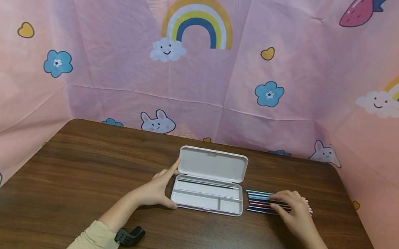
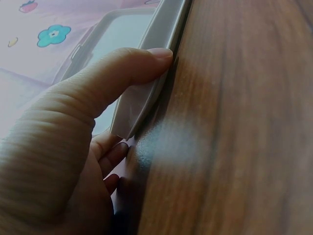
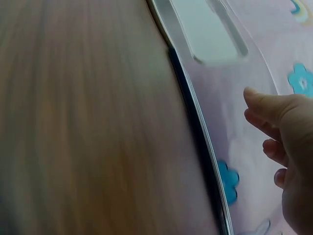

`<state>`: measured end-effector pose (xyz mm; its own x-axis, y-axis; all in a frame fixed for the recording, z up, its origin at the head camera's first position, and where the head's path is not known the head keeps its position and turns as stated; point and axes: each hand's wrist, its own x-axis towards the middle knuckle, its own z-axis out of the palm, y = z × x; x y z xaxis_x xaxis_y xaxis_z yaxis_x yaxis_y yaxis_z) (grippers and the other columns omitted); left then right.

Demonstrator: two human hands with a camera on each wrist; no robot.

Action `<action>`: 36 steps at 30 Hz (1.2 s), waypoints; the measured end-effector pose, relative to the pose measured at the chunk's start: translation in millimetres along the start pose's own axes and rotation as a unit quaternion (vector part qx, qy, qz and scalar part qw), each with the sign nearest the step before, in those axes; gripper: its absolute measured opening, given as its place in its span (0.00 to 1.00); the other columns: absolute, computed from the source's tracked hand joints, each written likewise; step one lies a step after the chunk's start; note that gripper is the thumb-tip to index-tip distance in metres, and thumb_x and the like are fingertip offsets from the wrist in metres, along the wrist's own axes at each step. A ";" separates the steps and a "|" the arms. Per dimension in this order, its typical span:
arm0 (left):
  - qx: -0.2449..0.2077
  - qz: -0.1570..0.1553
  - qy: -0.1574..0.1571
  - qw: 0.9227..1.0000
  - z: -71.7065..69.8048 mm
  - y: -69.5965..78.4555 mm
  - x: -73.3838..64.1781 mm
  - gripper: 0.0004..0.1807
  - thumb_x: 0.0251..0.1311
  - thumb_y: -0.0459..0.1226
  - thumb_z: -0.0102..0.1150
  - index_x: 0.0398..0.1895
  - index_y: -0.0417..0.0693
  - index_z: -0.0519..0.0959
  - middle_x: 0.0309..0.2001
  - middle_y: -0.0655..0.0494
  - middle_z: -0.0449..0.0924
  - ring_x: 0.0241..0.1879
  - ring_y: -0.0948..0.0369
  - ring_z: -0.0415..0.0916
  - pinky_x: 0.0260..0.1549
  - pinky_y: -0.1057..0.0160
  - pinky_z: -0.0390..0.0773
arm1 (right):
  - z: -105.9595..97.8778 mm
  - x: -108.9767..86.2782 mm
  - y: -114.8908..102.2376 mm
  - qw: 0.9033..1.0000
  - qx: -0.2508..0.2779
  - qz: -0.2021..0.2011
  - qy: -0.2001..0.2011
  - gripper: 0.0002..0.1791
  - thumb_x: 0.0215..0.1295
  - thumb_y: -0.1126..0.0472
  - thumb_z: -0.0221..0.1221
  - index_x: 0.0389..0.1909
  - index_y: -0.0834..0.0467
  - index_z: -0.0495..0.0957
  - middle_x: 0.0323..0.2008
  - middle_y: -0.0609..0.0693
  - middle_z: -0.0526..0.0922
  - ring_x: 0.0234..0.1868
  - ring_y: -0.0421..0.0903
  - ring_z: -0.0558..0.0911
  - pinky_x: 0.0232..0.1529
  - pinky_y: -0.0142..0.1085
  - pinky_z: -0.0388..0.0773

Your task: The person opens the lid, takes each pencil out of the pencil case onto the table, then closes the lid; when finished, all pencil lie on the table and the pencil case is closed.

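A white pencil case (image 1: 195,201) lies on the table, its lid (image 1: 212,164) folded back. In the head view, a thin silver-and-dark stick (image 1: 206,184) lies along its rear compartment. My left hand (image 1: 152,192) holds the case by its left end, thumb on the front corner and fingers towards the back; the left wrist view shows the thumb (image 2: 142,61) against the side wall. Several slim pens (image 1: 258,201), in teal, blue, dark red and black, lie side by side right of the case. Over them hovers my right hand (image 1: 295,213), fingers loosely bent, nothing visible between them.
A dark brown wooden table (image 1: 103,162) carries everything. Behind and beside it hangs a pink cloth (image 1: 205,83) printed with rainbows and flowers. A black band (image 1: 129,236) is on the left wrist. Small pale knobs (image 1: 310,207) show at the pens' right ends.
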<state>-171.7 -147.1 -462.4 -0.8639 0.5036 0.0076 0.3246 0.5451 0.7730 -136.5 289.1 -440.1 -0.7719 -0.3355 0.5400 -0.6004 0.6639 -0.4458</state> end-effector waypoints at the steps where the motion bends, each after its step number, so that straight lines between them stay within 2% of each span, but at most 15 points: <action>1: 0.000 0.001 -0.001 1.000 0.0 0.0 0.0 0.76 0.34 0.45 0.81 0.76 0.66 0.28 0.65 0.57 0.61 0.67 0.51 0.50 0.61 0.39 0.48 | 3.7 2.8 -3.0 1.000 0.004 -0.003 -0.003 0.15 0.44 0.73 0.70 0.36 0.58 0.85 0.36 0.45 0.82 0.38 0.41 0.73 0.39 0.40 0.60; 6: 0.002 0.003 0.000 1.000 0.1 -0.1 -0.1 0.76 0.34 0.45 0.81 0.76 0.66 0.28 0.65 0.56 0.62 0.67 0.52 0.50 0.61 0.39 0.47 | 21.9 14.8 -14.5 0.999 0.018 -0.012 -0.026 0.15 0.46 0.70 0.71 0.37 0.56 0.85 0.37 0.42 0.82 0.39 0.41 0.73 0.40 0.39 0.60; 18: 0.000 0.006 0.002 1.000 -0.2 0.1 -0.2 0.76 0.34 0.45 0.81 0.76 0.66 0.28 0.65 0.57 0.62 0.67 0.53 0.51 0.61 0.39 0.48 | 53.5 37.3 -33.4 0.994 0.049 -0.039 -0.089 0.14 0.50 0.65 0.70 0.40 0.54 0.85 0.41 0.44 0.83 0.41 0.41 0.73 0.41 0.42 0.61; 29: 0.004 0.006 0.003 1.000 0.9 -1.2 0.3 0.76 0.34 0.45 0.81 0.76 0.66 0.28 0.64 0.58 0.62 0.67 0.53 0.50 0.61 0.40 0.48 | 66.5 46.3 -34.7 0.986 0.046 -0.012 -0.158 0.12 0.53 0.62 0.69 0.40 0.53 0.85 0.41 0.44 0.83 0.39 0.41 0.73 0.40 0.42 0.62; 36: 0.002 0.006 0.004 1.000 0.7 -1.6 0.3 0.76 0.33 0.45 0.81 0.76 0.66 0.29 0.64 0.58 0.62 0.67 0.52 0.50 0.61 0.39 0.48 | 71.3 47.9 -32.7 0.980 0.045 -0.004 -0.192 0.11 0.54 0.57 0.69 0.40 0.49 0.85 0.39 0.39 0.83 0.38 0.40 0.72 0.39 0.40 0.61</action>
<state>-172.3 -147.3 -464.0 -0.8635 0.5039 0.0222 0.3362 0.5423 0.7700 -168.7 203.6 -450.6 -0.7790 -0.5779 0.2433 -0.6089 0.6045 -0.5136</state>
